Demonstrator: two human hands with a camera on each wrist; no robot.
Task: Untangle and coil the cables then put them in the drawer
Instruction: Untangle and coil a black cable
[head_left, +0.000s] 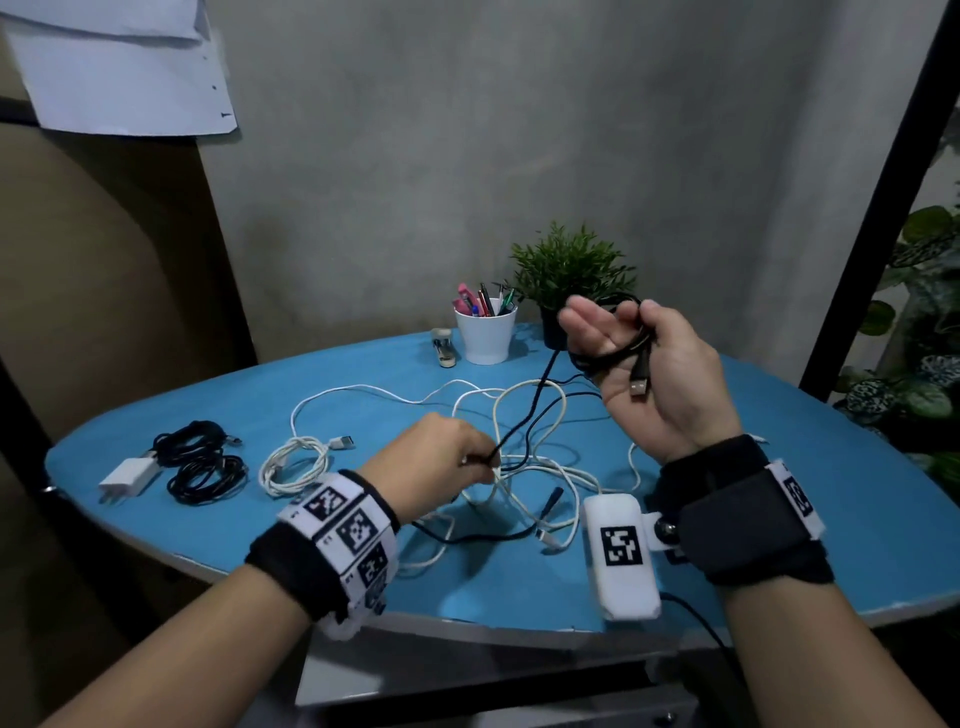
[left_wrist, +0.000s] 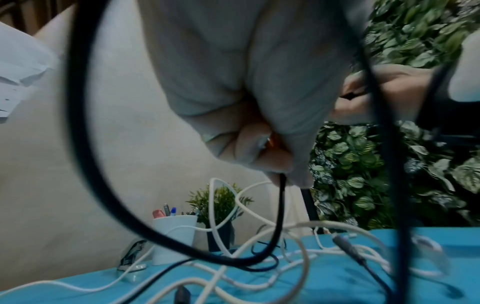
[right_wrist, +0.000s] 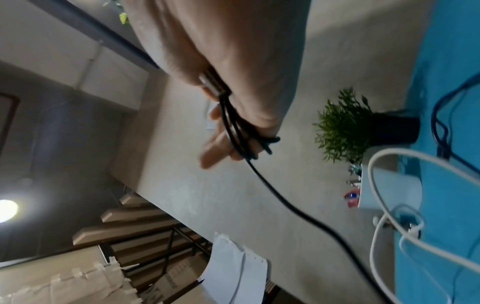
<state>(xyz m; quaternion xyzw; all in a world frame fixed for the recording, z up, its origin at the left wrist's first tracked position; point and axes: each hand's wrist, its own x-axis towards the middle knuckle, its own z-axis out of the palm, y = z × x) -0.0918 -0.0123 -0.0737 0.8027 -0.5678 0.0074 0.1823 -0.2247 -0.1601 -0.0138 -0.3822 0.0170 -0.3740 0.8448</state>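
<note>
A black USB cable (head_left: 537, 395) runs from my left hand (head_left: 452, 457) up to my right hand (head_left: 636, 358). The left hand pinches the cable (left_wrist: 281, 197) just above a tangle of white cables (head_left: 524, 462) on the blue table (head_left: 779, 519). My raised right hand, palm up, has loops of this black cable (right_wrist: 239, 131) wound round its straight fingers, the thumb pressing them; the USB plug (head_left: 640, 385) lies on the palm. At the left lie two coiled black cables (head_left: 200, 462) and a coiled white cable (head_left: 296, 465).
A white charger plug (head_left: 127, 478) lies at the table's left edge. At the back stand a white pen cup (head_left: 485, 332), a stapler (head_left: 444, 348) and a small potted plant (head_left: 569, 275). A black post (head_left: 883, 208) and leafy plants are on the right.
</note>
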